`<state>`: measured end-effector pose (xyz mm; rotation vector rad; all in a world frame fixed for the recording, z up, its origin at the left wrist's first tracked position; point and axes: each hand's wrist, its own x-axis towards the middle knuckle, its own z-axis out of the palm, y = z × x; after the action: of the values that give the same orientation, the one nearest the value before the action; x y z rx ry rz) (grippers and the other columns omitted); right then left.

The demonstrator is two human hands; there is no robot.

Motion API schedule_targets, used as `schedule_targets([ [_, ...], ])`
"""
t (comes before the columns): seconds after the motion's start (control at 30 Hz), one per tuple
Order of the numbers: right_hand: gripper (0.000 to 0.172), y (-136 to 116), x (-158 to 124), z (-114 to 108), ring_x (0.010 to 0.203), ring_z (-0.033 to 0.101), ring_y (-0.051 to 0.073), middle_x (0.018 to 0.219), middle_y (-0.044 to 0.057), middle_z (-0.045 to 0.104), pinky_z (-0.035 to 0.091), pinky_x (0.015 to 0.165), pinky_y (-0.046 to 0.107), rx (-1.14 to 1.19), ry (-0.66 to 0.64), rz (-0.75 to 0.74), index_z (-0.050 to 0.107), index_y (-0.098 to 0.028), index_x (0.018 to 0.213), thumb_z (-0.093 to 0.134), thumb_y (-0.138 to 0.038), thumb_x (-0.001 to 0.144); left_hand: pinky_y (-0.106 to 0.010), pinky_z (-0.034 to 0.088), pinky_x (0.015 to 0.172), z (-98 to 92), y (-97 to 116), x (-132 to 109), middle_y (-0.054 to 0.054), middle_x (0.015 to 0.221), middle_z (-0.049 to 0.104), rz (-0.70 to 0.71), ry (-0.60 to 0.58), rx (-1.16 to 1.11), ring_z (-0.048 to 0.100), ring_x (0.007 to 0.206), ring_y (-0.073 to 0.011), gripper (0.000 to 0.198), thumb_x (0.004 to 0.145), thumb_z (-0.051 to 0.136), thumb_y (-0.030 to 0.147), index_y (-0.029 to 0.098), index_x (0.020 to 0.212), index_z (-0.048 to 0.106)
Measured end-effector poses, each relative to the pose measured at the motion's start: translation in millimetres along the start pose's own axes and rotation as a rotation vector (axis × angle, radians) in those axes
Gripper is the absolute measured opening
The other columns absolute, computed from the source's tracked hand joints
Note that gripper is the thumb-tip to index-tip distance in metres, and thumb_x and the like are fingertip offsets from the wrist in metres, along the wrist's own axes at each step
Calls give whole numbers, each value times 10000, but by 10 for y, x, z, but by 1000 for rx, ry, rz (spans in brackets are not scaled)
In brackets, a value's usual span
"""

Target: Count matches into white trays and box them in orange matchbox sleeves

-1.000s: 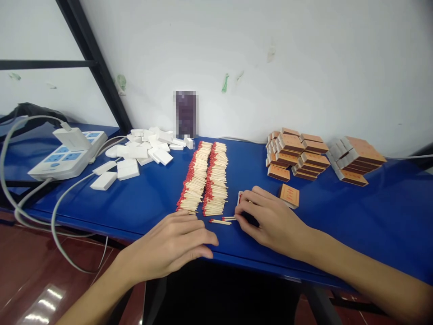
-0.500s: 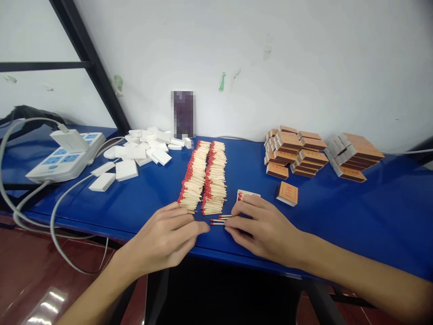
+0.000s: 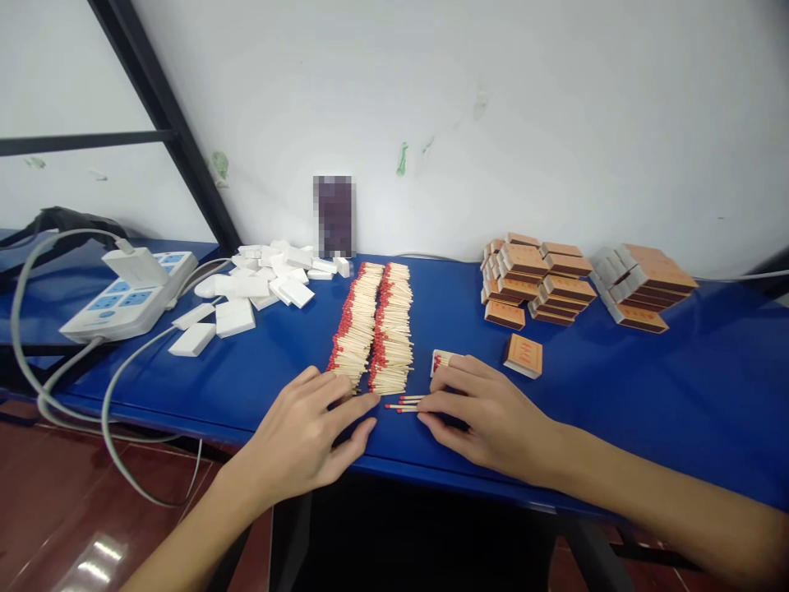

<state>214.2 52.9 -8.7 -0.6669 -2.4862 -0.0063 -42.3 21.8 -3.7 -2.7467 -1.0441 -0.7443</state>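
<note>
Head view: slim wooden matches (image 3: 399, 329)

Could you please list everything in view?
Table: one, blue, centre
Wall: one, white, behind
Match rows: two, red-tipped, centre
Loose matches: few, red-tipped, between hands
Tray: one, white, at right hand
Lone matchbox: one, orange, right
Stacked matchboxes: many, orange, right rear
Blocks: many, white, left rear
Panel: one, dark, pixelated, rear
Power strip: one, white, left
Plug: one, white, on strip
Cables: several, white, mostly left
Frame: one, black, left
Bundle: one, black, far left
Left hand: one, beside rows
Right hand: one, over tray
</note>
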Motion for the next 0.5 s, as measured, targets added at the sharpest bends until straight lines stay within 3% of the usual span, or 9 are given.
schedule_targets([
  [0.2, 169, 16, -23, 7, 757, 579, 164, 777, 34, 631, 447, 780, 335, -1, 26, -8, 697, -190, 816, 564, -190, 920, -336, 360, 714, 0, -12, 3, -25, 810, 560, 40, -55, 2, 534, 741, -185, 237, 1003, 467, 230, 190, 1122, 669],
  [0.5, 141, 51, -44, -10, 827, 576, 183, 838, 38, 622, 388, 777, 335, -17, -25, 38, 670, -197, 840, 568, -233, 930, -362, 372, 777, -51, -5, 46, -28, 860, 506, 29, -238, -9, 518, 813, -208, 327, 999, 434, 215, 267, 1282, 590],
])
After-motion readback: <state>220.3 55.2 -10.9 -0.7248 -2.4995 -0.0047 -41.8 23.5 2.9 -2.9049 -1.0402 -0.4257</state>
